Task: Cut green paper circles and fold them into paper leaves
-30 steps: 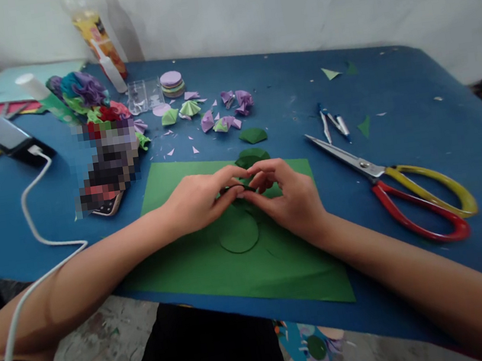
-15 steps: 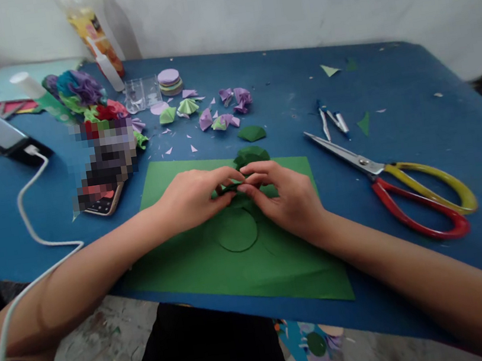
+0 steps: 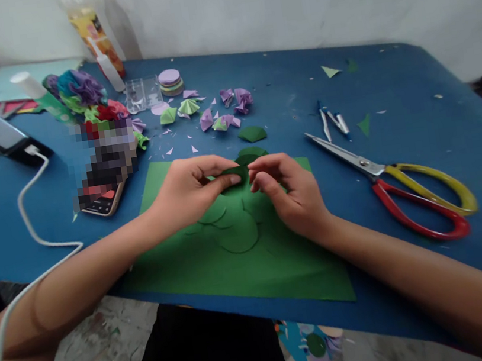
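Note:
My left hand point(image 3: 200, 189) pinches a folded dark green paper piece point(image 3: 238, 185) between thumb and forefinger, over a green paper sheet point(image 3: 294, 274). Close to the right end of that piece, my right hand point(image 3: 291, 188) has its fingers bent and a gap between thumb and forefinger, with nothing seen in them. A thin green paper circle point(image 3: 238, 234) lies on the sheet under my hands, among other curved paper edges. Just behind the fingers is another dark green paper piece point(image 3: 253, 153), partly covered. Farther back lies a folded green paper piece point(image 3: 252, 134).
Large scissors point(image 3: 371, 168) with red and yellow handles lie to the right, near a drawing compass point(image 3: 333, 119). At left are a phone point(image 3: 103, 188), a white cable point(image 3: 24, 205) and a glue stick point(image 3: 41, 96). Purple crumpled paper point(image 3: 242, 99) and a bottle point(image 3: 90, 34) stand behind.
My right fingers have come off the dark green paper and moved slightly right. My left hand has risen a little, still pinching the piece, which now shows more of its face.

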Available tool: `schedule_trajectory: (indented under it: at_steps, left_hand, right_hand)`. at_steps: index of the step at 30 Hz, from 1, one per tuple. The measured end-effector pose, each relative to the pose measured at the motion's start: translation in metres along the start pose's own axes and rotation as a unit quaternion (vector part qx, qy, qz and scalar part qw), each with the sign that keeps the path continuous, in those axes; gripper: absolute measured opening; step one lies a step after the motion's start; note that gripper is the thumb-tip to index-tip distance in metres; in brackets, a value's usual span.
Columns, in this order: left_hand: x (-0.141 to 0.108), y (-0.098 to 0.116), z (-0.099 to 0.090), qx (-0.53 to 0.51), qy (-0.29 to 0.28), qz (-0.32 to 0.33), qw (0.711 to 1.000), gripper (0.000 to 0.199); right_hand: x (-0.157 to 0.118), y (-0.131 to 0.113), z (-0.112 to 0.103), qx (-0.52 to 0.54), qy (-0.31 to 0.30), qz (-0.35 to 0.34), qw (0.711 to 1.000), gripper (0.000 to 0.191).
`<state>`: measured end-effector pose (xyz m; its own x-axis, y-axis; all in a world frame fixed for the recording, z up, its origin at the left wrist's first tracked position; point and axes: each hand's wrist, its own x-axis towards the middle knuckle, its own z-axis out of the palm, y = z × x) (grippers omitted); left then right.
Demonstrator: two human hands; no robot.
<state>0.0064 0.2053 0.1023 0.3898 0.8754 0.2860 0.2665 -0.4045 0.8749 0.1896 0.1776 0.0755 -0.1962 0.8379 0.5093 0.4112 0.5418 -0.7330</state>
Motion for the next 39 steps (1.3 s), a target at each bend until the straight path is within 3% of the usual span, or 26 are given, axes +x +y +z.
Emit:
schedule_trajectory:
  at_steps: [3,7,18,24,27,32,39]
  left_hand:
    - [0.0009,0.0001,0.0010,-0.067,0.019,-0.007,0.998,0.010]
    - [0.0002,-0.0058,0.0045,-0.105,0.003,0.013,0.994,0.005]
    - [-0.0003,-0.0046,0.0010,-0.041,-0.049,0.037,0.997,0.018]
    - [-0.0024,-0.0063,-0.0012,0.030,-0.057,0.147,0.987,0.030]
    - [-0.0022,-0.0078,-0.0003,0.056,-0.044,0.185,0.980,0.018]
    - [-0.0023,-0.0073,0.0012,0.051,-0.026,0.184,0.981,0.009]
    - [-0.0042,-0.0062,0.0034,0.044,-0.013,0.174,0.984,0.022]
  right_hand:
    - [0.0044,0.0013,-0.0017,0.038,-0.060,0.026,0.997,0.021]
    - [0.0057,0.0026,-0.0031,0.022,-0.100,0.015,0.995,0.026]
    - [0.0052,0.0006,-0.0024,-0.016,-0.088,-0.017,0.996,0.041]
    - [0.0046,0.0012,-0.0027,-0.016,-0.099,-0.044,0.994,0.035]
    - [0.0044,0.0005,-0.0025,-0.016,-0.102,-0.054,0.993,0.032]
    - [0.0042,-0.0010,-0.0024,-0.015,-0.098,-0.064,0.993,0.035]
    - [0.0039,-0.0013,-0.0041,-0.019,-0.119,-0.055,0.991,0.038]
